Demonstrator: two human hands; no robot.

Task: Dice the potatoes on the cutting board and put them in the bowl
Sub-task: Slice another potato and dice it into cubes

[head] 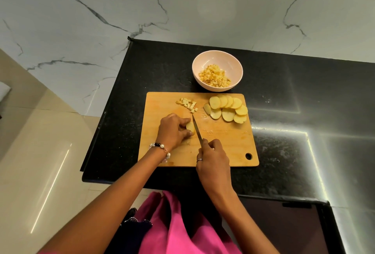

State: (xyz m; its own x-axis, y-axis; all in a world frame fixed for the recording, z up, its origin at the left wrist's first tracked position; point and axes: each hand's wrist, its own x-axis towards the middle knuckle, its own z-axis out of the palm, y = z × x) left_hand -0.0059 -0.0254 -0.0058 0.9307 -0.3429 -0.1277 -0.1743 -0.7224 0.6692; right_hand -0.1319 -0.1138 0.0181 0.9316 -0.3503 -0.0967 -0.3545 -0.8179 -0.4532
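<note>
Head view: at centre frame, the right hand (212,157) curls its fingers round a knife (196,129), blade beside a potato piece (190,127) pinched by the left hand (174,130) on the board (227,142). Farther up lie dice (187,103) and slices (228,107); beyond, on the counter (294,95), the bowl (217,73) holds diced potato.

Knife handle hidden inside right hand (211,156). Pale yellow potato piece (190,126) mostly covered by left hand (173,130) fingers. Pink garment (178,229) cut off at 6 o'clock edge.
</note>
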